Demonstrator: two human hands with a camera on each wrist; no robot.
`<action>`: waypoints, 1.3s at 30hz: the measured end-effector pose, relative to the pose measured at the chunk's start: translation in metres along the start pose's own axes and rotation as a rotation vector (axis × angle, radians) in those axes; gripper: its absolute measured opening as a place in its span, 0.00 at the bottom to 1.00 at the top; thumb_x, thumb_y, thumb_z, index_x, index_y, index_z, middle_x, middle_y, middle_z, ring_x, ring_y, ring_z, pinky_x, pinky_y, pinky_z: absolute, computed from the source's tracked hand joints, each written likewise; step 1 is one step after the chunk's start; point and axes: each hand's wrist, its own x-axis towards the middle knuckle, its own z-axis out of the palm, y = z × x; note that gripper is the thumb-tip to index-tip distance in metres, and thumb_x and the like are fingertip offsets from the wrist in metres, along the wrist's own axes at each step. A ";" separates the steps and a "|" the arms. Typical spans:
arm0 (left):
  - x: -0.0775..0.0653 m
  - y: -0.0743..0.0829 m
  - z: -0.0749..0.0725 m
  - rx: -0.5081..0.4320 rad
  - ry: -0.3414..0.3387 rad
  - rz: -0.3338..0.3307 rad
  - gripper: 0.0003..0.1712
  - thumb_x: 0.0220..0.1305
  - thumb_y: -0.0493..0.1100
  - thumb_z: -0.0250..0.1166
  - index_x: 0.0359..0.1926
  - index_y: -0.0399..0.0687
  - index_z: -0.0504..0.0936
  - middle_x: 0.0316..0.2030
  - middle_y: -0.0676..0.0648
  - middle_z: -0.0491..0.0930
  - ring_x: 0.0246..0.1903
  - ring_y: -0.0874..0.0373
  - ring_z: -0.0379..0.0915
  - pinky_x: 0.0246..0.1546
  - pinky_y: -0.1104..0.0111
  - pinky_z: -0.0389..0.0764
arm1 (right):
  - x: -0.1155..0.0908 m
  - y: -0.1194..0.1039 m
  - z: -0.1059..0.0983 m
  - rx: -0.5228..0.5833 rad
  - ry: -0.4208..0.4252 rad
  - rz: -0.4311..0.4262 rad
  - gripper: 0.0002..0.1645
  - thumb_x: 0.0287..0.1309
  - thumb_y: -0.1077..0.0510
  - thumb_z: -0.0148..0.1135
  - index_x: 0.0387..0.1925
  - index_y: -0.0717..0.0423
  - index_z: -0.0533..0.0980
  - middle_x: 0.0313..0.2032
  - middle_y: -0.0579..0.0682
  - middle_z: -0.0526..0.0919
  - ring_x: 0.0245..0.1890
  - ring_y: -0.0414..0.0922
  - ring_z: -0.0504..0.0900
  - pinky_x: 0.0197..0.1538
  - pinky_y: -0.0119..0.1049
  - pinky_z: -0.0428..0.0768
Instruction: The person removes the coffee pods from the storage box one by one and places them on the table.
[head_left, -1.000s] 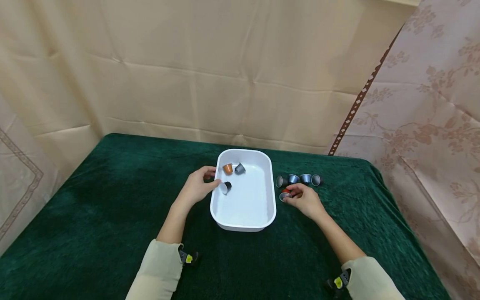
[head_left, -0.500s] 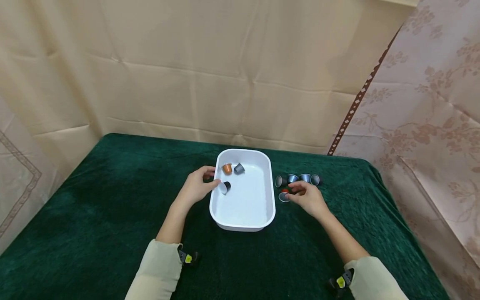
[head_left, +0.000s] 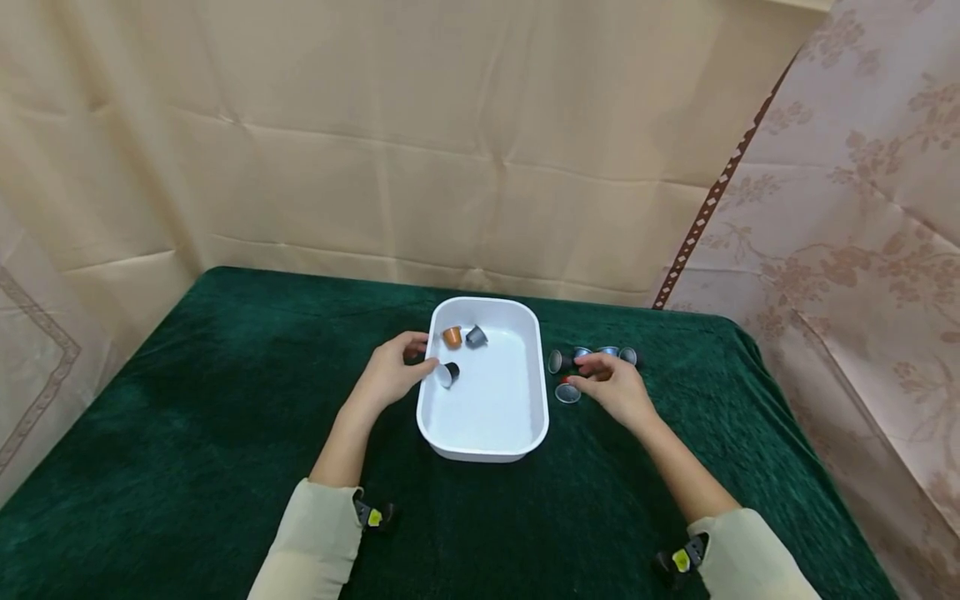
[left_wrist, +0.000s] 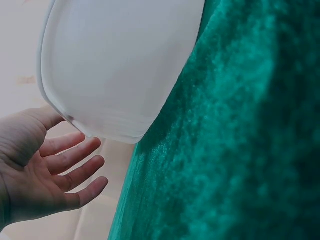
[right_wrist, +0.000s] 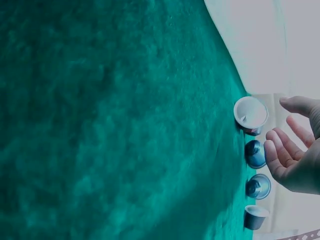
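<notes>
In the head view my left hand point(head_left: 393, 369) holds the left rim of a white plastic basin point(head_left: 487, 457), thumb over the edge and fingers outside. In the left wrist view those fingers are spread loosely against the end of the basin point(left_wrist: 120, 75). My right hand point(head_left: 617, 390) hovers with parted fingers just behind a red coffee capsule point(head_left: 567, 392), which lies with its silver lid towards me. A gap shows between that capsule point(right_wrist: 251, 112) and the fingers in the right wrist view. The basin contains an orange capsule point(head_left: 452, 337), a grey capsule point(head_left: 476, 337) and a black capsule point(head_left: 453, 369).
Behind the red capsule is a row of more capsules: a dark one point(head_left: 559, 362), two blue ones partly behind my right fingers, and another dark one point(head_left: 628, 356). Dark green velvet cloth point(head_left: 225, 417) covers the table. A beige curtain point(head_left: 450, 150) hangs behind.
My right fingers have opened from the red capsule and drawn slightly up and away, leaving it on the cloth. The left hand keeps its place at the basin's rim.
</notes>
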 end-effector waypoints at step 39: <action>-0.001 0.002 -0.001 -0.006 0.004 -0.004 0.29 0.62 0.50 0.61 0.63 0.50 0.67 0.57 0.43 0.73 0.59 0.47 0.67 0.56 0.53 0.74 | 0.010 -0.051 0.016 0.184 -0.038 0.007 0.23 0.56 0.50 0.64 0.53 0.52 0.74 0.48 0.55 0.79 0.43 0.48 0.77 0.44 0.43 0.82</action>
